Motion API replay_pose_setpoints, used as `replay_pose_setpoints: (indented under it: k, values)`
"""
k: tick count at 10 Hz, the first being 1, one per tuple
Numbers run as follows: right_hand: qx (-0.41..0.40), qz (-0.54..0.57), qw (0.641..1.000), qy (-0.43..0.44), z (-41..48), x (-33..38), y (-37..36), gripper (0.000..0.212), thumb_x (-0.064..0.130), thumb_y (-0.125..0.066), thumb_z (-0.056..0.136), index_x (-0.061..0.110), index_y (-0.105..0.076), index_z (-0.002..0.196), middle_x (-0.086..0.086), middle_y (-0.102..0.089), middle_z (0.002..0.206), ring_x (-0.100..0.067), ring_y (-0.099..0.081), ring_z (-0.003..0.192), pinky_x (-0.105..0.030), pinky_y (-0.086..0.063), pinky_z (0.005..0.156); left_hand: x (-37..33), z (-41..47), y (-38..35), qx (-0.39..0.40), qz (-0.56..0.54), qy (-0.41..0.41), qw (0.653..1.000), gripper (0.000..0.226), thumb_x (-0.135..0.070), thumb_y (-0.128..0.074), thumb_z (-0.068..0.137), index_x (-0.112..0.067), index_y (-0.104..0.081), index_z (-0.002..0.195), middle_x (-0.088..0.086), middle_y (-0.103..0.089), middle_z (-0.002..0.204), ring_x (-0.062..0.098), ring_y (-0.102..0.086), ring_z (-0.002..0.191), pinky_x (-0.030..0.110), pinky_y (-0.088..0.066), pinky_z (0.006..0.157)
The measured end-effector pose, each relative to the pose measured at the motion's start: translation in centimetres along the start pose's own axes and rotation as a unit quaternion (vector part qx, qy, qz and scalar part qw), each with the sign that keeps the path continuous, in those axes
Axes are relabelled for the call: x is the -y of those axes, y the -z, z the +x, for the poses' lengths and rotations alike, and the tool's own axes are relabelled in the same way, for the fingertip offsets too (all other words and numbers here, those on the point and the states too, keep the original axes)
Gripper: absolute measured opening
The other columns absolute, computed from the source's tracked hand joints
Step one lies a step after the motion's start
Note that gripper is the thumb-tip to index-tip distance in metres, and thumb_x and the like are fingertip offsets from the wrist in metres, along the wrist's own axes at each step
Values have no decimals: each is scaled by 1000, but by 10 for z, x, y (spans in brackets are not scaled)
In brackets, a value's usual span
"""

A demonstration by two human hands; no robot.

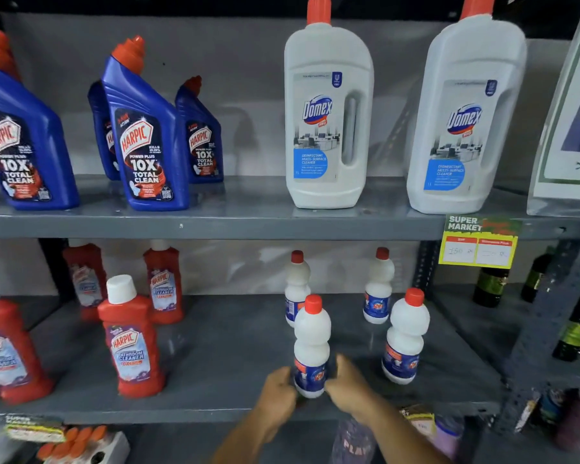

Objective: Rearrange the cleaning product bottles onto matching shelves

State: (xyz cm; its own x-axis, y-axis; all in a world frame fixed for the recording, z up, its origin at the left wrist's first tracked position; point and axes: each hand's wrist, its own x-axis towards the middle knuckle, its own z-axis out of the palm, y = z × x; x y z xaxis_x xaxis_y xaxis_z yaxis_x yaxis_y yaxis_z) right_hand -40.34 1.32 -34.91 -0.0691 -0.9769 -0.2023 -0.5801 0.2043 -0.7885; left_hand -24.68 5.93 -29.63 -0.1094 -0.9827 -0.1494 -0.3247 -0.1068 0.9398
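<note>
The left hand [279,390] and right hand [348,385] clasp the base of a small white bottle with a red cap [311,346], standing upright near the front of the lower shelf [221,356]. Three like bottles stand behind and right of it. Red bathroom cleaner bottles [131,336] stand left, apparently four. The upper shelf [215,226] holds blue bottles [144,135] and two big white jugs [329,108].

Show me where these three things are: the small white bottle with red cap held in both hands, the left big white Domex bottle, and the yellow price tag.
Small white bottle with red cap [312,333]: head view, white upper body.
Left big white Domex bottle [317,110]: head view, logo.
Yellow price tag [479,251]: head view, white price boxes.
</note>
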Motion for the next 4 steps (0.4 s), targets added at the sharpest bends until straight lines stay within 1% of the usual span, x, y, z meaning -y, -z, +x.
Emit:
replay_pose_setpoints:
  k: [1, 2, 3, 4]
  values:
    - [-43, 18, 999, 7, 7, -4, -30, 25, 37, -60, 66, 16, -59, 81, 3, -69, 79, -7, -58, 73, -39, -57, 71, 9, 11, -5, 11, 18, -9, 1000, 31, 8, -40, 83, -5, -67, 88, 6, -67, 81, 8, -55, 67, 6, -44, 52]
    - [-57, 37, 998, 16, -14, 13, -32, 22, 33, -57, 68, 19, -59, 85, 2, -69, 86, -10, -62, 78, -31, -51, 69, 22, 26, 0, 3, 10, -11, 1000, 30, 2, -43, 81, -5, -69, 94, 8, -71, 89, 12, -56, 77, 11, -48, 61]
    - [-47, 27, 998, 24, -29, 22, -30, 30, 30, -52, 71, 23, -56, 100, -2, -69, 104, -17, -63, 93, -35, -51, 78, 29, 29, 2, 12, 7, -19, 1000, 31, -8, -47, 74, -9, -70, 95, 12, -75, 100, 13, -60, 84, 30, -53, 80]
    - [-82, 49, 995, 13, -33, 20, -29, 39, 24, -56, 78, 17, -51, 116, -7, -65, 122, -24, -61, 108, -40, -50, 90, 30, 24, 6, -1, 11, -29, 1000, 34, -5, -48, 79, -9, -66, 107, 11, -70, 116, 17, -62, 102, 42, -50, 99]
